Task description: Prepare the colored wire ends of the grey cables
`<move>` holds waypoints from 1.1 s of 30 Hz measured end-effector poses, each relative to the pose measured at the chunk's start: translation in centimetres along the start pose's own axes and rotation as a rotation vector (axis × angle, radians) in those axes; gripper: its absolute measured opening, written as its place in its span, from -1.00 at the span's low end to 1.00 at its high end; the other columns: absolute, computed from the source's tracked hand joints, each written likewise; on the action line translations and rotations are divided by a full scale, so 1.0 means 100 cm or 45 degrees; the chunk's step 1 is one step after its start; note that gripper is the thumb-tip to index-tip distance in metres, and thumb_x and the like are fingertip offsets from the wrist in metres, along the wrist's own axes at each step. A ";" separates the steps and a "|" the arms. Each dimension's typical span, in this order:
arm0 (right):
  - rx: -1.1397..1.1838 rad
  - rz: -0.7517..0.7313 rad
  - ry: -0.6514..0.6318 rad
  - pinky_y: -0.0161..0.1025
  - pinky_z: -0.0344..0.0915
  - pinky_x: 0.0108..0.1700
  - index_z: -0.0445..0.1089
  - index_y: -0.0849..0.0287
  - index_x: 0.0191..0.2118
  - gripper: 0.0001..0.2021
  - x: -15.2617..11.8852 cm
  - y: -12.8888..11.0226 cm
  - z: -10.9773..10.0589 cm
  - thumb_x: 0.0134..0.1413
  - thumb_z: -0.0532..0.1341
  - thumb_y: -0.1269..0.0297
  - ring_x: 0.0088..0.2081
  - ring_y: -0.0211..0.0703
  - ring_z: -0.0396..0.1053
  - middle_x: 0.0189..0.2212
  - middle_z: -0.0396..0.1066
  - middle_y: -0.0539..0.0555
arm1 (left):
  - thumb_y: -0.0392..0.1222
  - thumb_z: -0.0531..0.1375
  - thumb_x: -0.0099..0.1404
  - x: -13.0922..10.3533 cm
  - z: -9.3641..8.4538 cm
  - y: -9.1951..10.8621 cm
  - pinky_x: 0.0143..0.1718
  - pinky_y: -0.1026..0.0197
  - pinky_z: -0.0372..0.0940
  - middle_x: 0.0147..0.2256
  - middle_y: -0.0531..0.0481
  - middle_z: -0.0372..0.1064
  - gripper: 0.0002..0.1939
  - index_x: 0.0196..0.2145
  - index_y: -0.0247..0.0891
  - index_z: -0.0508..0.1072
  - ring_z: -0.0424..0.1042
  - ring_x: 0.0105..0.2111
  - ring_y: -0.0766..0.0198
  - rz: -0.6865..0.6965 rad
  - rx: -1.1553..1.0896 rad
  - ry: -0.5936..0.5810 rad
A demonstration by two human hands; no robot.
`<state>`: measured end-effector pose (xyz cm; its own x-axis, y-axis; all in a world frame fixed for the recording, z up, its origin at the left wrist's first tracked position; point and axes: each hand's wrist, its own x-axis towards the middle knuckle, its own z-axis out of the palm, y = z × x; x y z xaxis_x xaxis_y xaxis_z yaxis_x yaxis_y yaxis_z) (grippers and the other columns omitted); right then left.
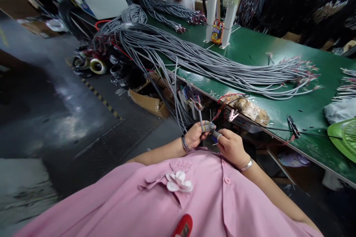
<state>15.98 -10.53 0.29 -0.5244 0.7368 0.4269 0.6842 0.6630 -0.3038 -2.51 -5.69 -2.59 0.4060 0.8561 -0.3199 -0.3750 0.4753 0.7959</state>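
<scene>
- The grey cable (200,115) is at the hands themselves, off the desk (256,52), in the space between the wearer's pink garment (205,192) and the desk's near edge.
- Its visible length rises from the left hand (195,135) and points away from the body, leaning slightly to the left; the loose coloured wires (197,102) fan out at its far tip.
- The left hand is the nearer one: its fingers are closed around the cable just below that visible length, thumb side toward the right hand (231,147).
- The right hand comes in from the right, fingers curled, its fingertips meeting those of the left or almost so. Whether it grips something there is too small and dark to tell.
- Grey finger covers (207,128) show on the left hand where the two come together.
- Beyond the hands and to the right, a pink clip (233,115) stands at the desk's edge beside a tape-wrapped block (247,109).
- Further off, the long cable bundle (200,59) lies across the desk, its axis running left to right, crosswise to the held cable.
</scene>
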 end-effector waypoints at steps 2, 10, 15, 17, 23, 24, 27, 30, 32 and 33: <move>0.156 0.060 0.050 -0.23 0.28 -0.26 0.46 0.17 -0.26 -0.89 -0.002 0.002 -0.003 0.18 0.17 0.36 -0.29 -0.14 0.35 -0.23 0.44 0.16 | -0.07 0.42 0.04 -0.001 -0.001 0.001 -0.72 0.39 -0.20 -0.65 0.16 0.23 -0.68 -0.39 -0.37 0.47 0.03 -0.75 0.57 0.002 0.026 -0.006; 0.866 0.674 0.352 -0.23 0.26 -0.32 0.44 0.14 -0.20 -0.73 -0.004 0.010 -0.001 0.30 0.11 0.08 -0.39 -0.17 0.33 -0.39 0.45 0.07 | -0.12 0.40 0.03 0.000 -0.003 -0.008 -0.72 0.38 -0.15 -0.70 0.20 0.15 -0.69 -0.50 -0.32 0.35 0.03 -0.75 0.55 0.074 0.130 -0.014; 1.423 0.965 0.194 -0.32 0.05 -0.57 0.34 0.15 -0.10 -0.55 -0.001 0.010 0.006 0.20 0.11 -0.16 -0.61 -0.34 0.06 -0.38 0.46 0.06 | -0.05 0.39 0.05 -0.005 0.001 -0.012 -0.72 0.40 -0.09 -0.67 0.21 0.15 -0.67 -0.47 -0.32 0.37 0.04 -0.73 0.54 0.129 0.353 0.000; 1.511 0.976 0.073 -0.34 0.02 -0.57 0.36 0.18 -0.14 -0.55 0.000 0.009 0.004 0.11 0.22 -0.14 -0.60 -0.36 0.05 -0.44 0.43 0.02 | -0.02 0.37 0.08 -0.007 0.002 -0.011 -0.71 0.40 -0.06 -0.67 0.20 0.14 -0.66 -0.48 -0.32 0.36 0.05 -0.72 0.54 0.156 0.439 -0.020; 1.693 1.065 -0.001 -0.38 -0.19 -0.61 0.34 0.21 -0.45 -0.63 0.003 0.009 -0.004 -0.04 0.38 0.00 -0.64 -0.43 -0.09 -0.69 0.10 -0.15 | 0.03 0.36 0.12 -0.010 0.000 -0.008 -0.67 0.42 0.06 -0.62 0.16 0.22 -0.64 -0.44 -0.32 0.37 0.14 -0.69 0.51 0.143 0.574 -0.143; 1.763 1.117 0.013 -0.37 -0.25 -0.62 0.33 0.19 -0.45 -0.64 0.003 0.010 -0.005 -0.05 0.38 0.01 -0.66 -0.44 -0.14 -0.71 0.07 -0.17 | 0.04 0.37 0.11 -0.010 -0.002 -0.008 -0.67 0.42 0.09 -0.61 0.14 0.27 -0.63 -0.38 -0.32 0.39 0.17 -0.69 0.50 0.108 0.549 -0.199; 1.882 1.218 0.011 -0.37 -0.34 -0.64 0.31 0.18 -0.44 -0.66 0.002 0.012 -0.008 -0.07 0.40 0.05 -0.70 -0.46 -0.20 -0.74 0.03 -0.20 | 0.13 0.34 0.13 -0.007 -0.013 -0.004 -0.69 0.41 0.11 -0.59 0.07 0.37 -0.53 -0.22 -0.30 0.39 0.25 -0.71 0.43 -0.067 0.360 -0.407; 1.885 1.212 -0.068 -0.37 -0.32 -0.65 0.31 0.19 -0.47 -0.66 0.000 0.014 -0.009 -0.07 0.40 0.06 -0.71 -0.46 -0.19 -0.76 0.03 -0.19 | 0.24 0.29 0.14 -0.002 -0.026 0.001 -0.72 0.37 0.12 -0.61 -0.02 0.40 -0.49 -0.29 -0.32 0.40 0.30 -0.73 0.35 -0.297 0.237 -0.609; 1.848 1.189 -0.104 -0.37 -0.32 -0.65 0.30 0.19 -0.50 -0.64 -0.001 0.014 -0.008 -0.06 0.39 0.04 -0.70 -0.46 -0.18 -0.77 0.04 -0.19 | 0.24 0.33 0.09 0.002 -0.032 0.003 -0.73 0.36 0.11 -0.62 -0.08 0.41 -0.49 -0.37 -0.34 0.42 0.32 -0.73 0.32 -0.459 0.279 -0.741; 1.816 1.176 -0.108 -0.37 -0.31 -0.65 0.29 0.19 -0.52 -0.63 0.000 0.013 -0.008 -0.06 0.39 0.03 -0.70 -0.46 -0.18 -0.76 0.04 -0.18 | 0.22 0.34 0.08 0.004 -0.033 0.004 -0.74 0.37 0.08 -0.62 -0.10 0.42 -0.49 -0.40 -0.35 0.43 0.32 -0.73 0.32 -0.533 0.318 -0.801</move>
<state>17.29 -9.77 0.52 -0.2979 0.8898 -0.3456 -0.1861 -0.4092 -0.8932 -5.23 -4.46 -4.08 0.8941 0.3058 -0.3272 0.0807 0.6086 0.7894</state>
